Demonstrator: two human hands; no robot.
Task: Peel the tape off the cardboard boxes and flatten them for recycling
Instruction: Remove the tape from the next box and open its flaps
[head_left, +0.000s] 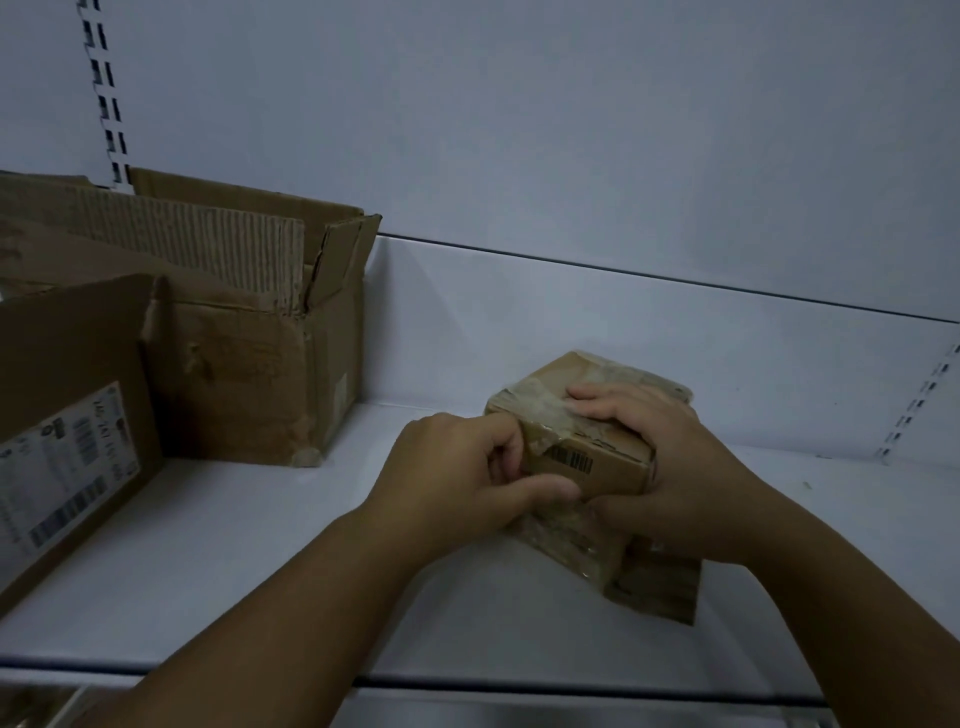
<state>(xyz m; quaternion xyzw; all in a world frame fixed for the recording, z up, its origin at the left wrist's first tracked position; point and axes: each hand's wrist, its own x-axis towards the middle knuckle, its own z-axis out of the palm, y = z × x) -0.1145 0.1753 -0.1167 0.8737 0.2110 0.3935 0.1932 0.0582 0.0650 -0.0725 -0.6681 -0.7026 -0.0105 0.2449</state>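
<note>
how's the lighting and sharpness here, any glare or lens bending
Head view: dim, bluish light; soft shadow under the arms on the shelf; faint sheen on the tape of the small box; wide-angle lens slightly bows the shelf's back edge; the label on the left box is blurred.

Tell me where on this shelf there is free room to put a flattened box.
Bare shelf lies between the open box and the small taped box, and right of the right hand. The left is crowded: the labelled box stands in front of the open box.
</note>
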